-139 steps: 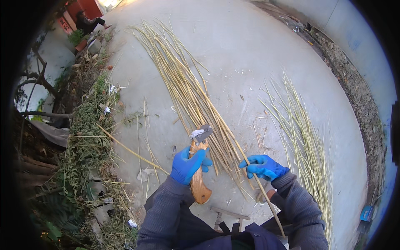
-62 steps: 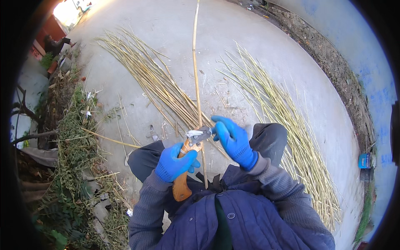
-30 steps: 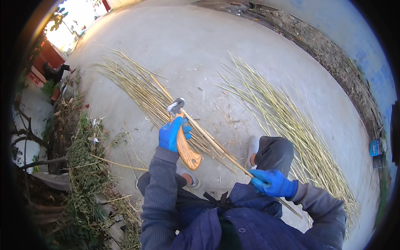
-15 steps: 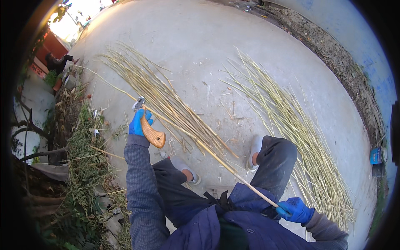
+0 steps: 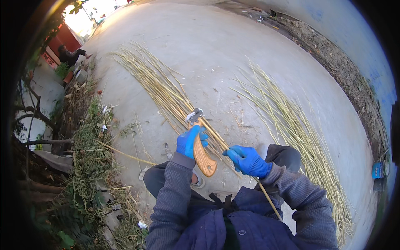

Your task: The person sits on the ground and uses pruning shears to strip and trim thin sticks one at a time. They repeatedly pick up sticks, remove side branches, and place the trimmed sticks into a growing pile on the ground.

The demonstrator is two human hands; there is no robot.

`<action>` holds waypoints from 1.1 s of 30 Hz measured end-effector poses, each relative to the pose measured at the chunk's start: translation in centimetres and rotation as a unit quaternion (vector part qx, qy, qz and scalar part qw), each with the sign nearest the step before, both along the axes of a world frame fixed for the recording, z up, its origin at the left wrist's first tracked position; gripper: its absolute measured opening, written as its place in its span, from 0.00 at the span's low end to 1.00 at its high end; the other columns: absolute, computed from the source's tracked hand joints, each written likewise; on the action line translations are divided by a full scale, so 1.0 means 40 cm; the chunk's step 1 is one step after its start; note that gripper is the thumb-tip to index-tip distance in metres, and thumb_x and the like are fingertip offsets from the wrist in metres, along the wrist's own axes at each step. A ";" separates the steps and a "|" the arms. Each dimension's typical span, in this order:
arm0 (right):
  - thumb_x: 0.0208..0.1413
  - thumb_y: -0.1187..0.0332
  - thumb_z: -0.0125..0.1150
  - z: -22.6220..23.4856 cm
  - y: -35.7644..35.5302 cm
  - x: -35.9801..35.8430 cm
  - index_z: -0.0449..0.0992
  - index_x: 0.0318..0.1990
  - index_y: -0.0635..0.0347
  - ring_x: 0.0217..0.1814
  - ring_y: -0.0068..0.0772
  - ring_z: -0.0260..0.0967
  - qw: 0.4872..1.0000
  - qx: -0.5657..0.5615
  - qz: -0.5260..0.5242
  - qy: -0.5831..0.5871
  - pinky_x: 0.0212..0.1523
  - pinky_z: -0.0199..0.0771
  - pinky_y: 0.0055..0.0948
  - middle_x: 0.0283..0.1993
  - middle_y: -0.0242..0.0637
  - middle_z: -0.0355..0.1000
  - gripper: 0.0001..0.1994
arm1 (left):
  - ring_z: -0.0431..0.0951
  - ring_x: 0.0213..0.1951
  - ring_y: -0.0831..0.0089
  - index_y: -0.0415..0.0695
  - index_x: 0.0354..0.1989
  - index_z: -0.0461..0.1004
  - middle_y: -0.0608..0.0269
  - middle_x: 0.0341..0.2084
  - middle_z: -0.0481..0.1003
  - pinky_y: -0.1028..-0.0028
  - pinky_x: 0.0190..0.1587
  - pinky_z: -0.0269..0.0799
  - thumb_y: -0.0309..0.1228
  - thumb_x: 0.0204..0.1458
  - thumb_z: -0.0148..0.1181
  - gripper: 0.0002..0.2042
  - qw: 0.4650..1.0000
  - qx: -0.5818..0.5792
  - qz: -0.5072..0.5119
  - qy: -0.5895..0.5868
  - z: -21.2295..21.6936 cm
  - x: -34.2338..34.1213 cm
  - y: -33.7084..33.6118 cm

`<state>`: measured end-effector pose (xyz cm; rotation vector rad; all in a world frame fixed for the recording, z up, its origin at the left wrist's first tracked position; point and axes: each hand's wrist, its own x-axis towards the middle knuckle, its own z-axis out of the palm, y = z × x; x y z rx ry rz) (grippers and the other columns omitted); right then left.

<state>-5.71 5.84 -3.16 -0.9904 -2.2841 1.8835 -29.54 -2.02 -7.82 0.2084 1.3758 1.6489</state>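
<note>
Your left hand (image 5: 191,141) is clamped on the wooden-handled knife (image 5: 201,151); your right hand (image 5: 246,160) pinches the light, whippy reed stalk (image 5: 216,136) — grip near the blade.

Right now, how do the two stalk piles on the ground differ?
The left pile is a tight bundle running into the hands; the right pile is looser and fanned out, untouched. The left pile ends at the wooden-handled tool; the right pile passes the right knee. Both hold thin yellow-green stalks on concrete.

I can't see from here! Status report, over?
Left hand gripping wooden-handled tool. Right hand holding one thin stalk against it. Stalk bundles on ground, nothing blocking.
</note>
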 end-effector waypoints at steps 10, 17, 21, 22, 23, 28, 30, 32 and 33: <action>0.67 0.56 0.48 0.129 -0.131 0.590 0.76 0.54 0.61 0.25 0.18 0.71 0.948 -0.281 0.012 -0.147 0.28 0.73 0.19 0.27 0.34 0.75 0.20 | 0.74 0.46 0.67 0.40 0.59 0.67 0.58 0.47 0.74 0.67 0.51 0.71 0.44 0.53 0.64 0.29 0.995 -0.013 0.069 0.073 -0.075 -0.426 -0.076; 0.67 0.58 0.48 0.067 0.005 0.243 0.70 0.61 0.59 0.23 0.20 0.72 0.992 -0.067 0.040 -0.101 0.29 0.75 0.22 0.29 0.35 0.77 0.20 | 0.79 0.33 0.68 0.35 0.52 0.72 0.55 0.38 0.78 0.70 0.35 0.79 0.39 0.57 0.62 0.21 1.000 0.007 0.020 -0.002 -0.040 -0.060 0.000; 0.67 0.59 0.47 0.004 0.021 0.034 0.75 0.48 0.62 0.20 0.22 0.70 0.997 0.028 0.051 -0.055 0.25 0.74 0.26 0.23 0.36 0.73 0.17 | 0.80 0.34 0.63 0.32 0.51 0.71 0.51 0.38 0.78 0.66 0.34 0.82 0.37 0.58 0.60 0.20 0.999 -0.009 -0.021 -0.033 -0.031 0.091 0.001; 0.67 0.59 0.46 -0.008 0.016 0.016 0.76 0.46 0.63 0.20 0.23 0.70 0.997 0.052 0.053 -0.031 0.25 0.73 0.27 0.22 0.36 0.72 0.17 | 0.80 0.34 0.63 0.33 0.51 0.71 0.51 0.38 0.78 0.66 0.34 0.82 0.36 0.58 0.60 0.20 0.998 -0.026 -0.025 -0.041 -0.033 0.104 -0.007; 0.67 0.59 0.46 -0.017 0.009 0.011 0.76 0.44 0.63 0.19 0.24 0.70 0.996 0.049 0.054 -0.046 0.24 0.73 0.28 0.21 0.36 0.71 0.16 | 0.80 0.34 0.63 0.33 0.51 0.71 0.51 0.38 0.78 0.65 0.34 0.82 0.36 0.58 0.60 0.20 0.998 -0.034 -0.025 -0.052 -0.039 0.115 -0.015; 0.67 0.63 0.44 -0.019 -0.025 0.129 0.76 0.42 0.63 0.19 0.26 0.70 0.994 0.058 0.084 -0.025 0.24 0.72 0.29 0.20 0.37 0.69 0.15 | 0.79 0.31 0.66 0.36 0.53 0.72 0.55 0.37 0.77 0.70 0.31 0.78 0.39 0.57 0.61 0.21 0.996 -0.027 -0.056 -0.060 -0.097 0.046 -0.048; 0.65 0.65 0.46 0.002 -0.039 0.233 0.76 0.40 0.62 0.19 0.27 0.70 0.995 0.024 0.094 -0.038 0.24 0.72 0.30 0.19 0.37 0.69 0.12 | 0.78 0.35 0.67 0.36 0.54 0.71 0.57 0.41 0.77 0.69 0.35 0.77 0.40 0.56 0.61 0.23 0.997 0.005 0.071 -0.018 -0.109 -0.109 -0.052; 0.60 0.68 0.54 0.038 -0.043 0.371 0.75 0.36 0.61 0.18 0.32 0.69 0.973 0.175 0.147 -0.023 0.23 0.70 0.32 0.19 0.36 0.67 0.07 | 0.77 0.43 0.64 0.37 0.57 0.69 0.55 0.44 0.76 0.66 0.44 0.75 0.41 0.56 0.61 0.25 0.992 0.002 0.121 0.039 -0.109 -0.288 -0.083; 0.56 0.69 0.59 0.047 -0.040 0.442 0.75 0.34 0.60 0.17 0.35 0.68 0.907 0.367 0.205 0.030 0.22 0.69 0.33 0.18 0.35 0.66 0.05 | 0.76 0.45 0.62 0.38 0.58 0.68 0.54 0.46 0.75 0.64 0.47 0.74 0.42 0.55 0.62 0.27 0.989 -0.004 0.133 0.058 -0.110 -0.377 -0.108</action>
